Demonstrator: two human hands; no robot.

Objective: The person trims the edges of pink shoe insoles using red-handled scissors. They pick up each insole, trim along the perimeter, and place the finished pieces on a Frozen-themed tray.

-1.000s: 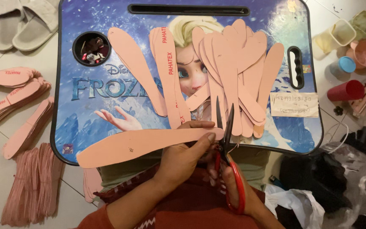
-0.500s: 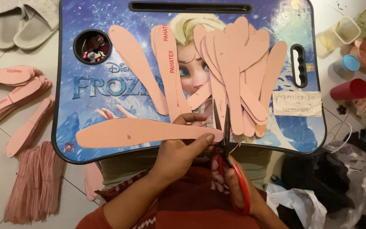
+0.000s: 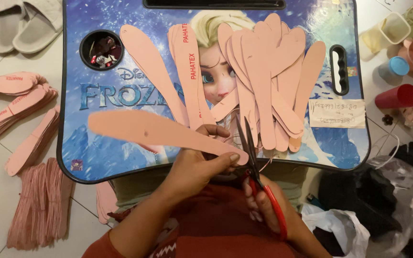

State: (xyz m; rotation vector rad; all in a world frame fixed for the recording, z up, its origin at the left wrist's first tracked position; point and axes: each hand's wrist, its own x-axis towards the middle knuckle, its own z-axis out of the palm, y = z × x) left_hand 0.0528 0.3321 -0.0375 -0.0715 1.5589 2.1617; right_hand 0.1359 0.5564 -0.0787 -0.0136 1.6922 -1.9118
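Note:
My left hand (image 3: 198,165) pinches the near end of a long pink paddle-shaped cutout (image 3: 154,131), held level over the blue printed lap tray (image 3: 96,157). My right hand (image 3: 264,205) grips red-handled scissors (image 3: 256,167) just right of that end, their dark blades pointing away from me and nearly closed at the cutout's tip. A fan of several more pink cutouts (image 3: 264,81) lies on the tray beyond the blades.
Stacks of pink cutouts (image 3: 15,102) and bundled strips (image 3: 41,205) lie on the floor at left, grey slippers (image 3: 25,24) above them. A round cup hole (image 3: 102,49) holds small items. Plastic cups (image 3: 397,95) and bags (image 3: 359,200) crowd the right. A white slip (image 3: 336,113) sits on the tray.
The cutout in my left hand has tilted, its far end rising toward the tray's middle. The scissors have shifted slightly along its near end.

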